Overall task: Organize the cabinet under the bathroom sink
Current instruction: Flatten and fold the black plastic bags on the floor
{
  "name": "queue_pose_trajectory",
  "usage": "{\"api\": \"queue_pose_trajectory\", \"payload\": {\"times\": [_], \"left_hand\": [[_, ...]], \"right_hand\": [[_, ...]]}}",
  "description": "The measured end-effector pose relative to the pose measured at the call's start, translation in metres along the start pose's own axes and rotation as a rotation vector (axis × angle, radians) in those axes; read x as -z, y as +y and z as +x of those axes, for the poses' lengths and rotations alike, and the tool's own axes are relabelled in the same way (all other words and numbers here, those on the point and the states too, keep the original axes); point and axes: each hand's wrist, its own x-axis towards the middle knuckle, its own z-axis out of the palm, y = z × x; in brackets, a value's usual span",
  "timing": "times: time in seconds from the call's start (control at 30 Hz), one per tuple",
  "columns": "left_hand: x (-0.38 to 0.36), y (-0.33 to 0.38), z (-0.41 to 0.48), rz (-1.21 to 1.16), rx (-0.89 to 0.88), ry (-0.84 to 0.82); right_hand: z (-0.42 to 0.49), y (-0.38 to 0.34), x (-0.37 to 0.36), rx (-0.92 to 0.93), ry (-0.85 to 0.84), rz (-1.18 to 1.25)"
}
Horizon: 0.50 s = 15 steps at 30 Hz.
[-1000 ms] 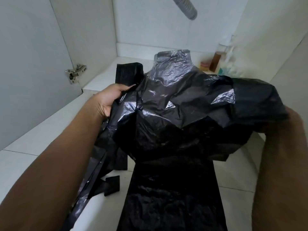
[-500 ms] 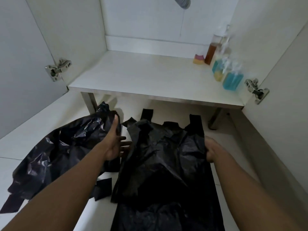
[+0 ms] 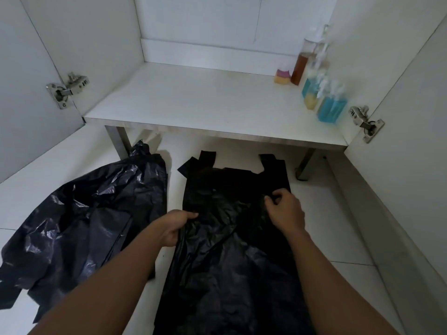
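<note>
Step in hand, by my read: smoothing the black handle bag (image 3: 229, 262) flat on the floor tiles (image 3: 350, 226) just in front of the open cabinet, prob. prep for folding before it goes on the cabinet shelf (image 3: 205, 105). Left hand (image 3: 175, 226) grips the bag's left edge, fingers curled under the plastic w/ thumb on top. Right hand (image 3: 285, 211) pinches a crease nr the right edge, fingers bent in on it. Bag lies lengthwise, long axis running from the person twd the cabinet; its two handle loops (image 3: 208, 157) point at the shelf, bottom end nearest the person & partly out of view. Top half sits fairly flat, lower half wrinkled. Next move likely needs both hands pulling the sides apart to kill the creases, then a fold along the long axis. Thin plastic, so it'll slide & spring back unless pressed down. A 2nd, crumpled black bag (image 3: 84, 213) sits just beside on the left, prob. next in line. Soap bottles (image 3: 331, 110) stand at the shelf's right side.
</note>
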Motion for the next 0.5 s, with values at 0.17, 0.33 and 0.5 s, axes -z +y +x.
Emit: {"api": "queue_pose_trajectory", "payload": {"times": [0.17,0.33,0.5], "left_hand": [[-0.005,-0.009,0.005,0.269,-0.210,0.061],[-0.003,-0.011,0.008,0.424,-0.390,0.212],[-0.002,-0.030,0.017,0.574,-0.636,0.456]], "right_hand": [[-0.045,0.011,-0.036,0.113,-0.317,-0.404],[-0.076,0.045,-0.053,0.132,-0.262,-0.444],[-0.090,0.051,-0.060,0.135,-0.211,-0.417]]}}
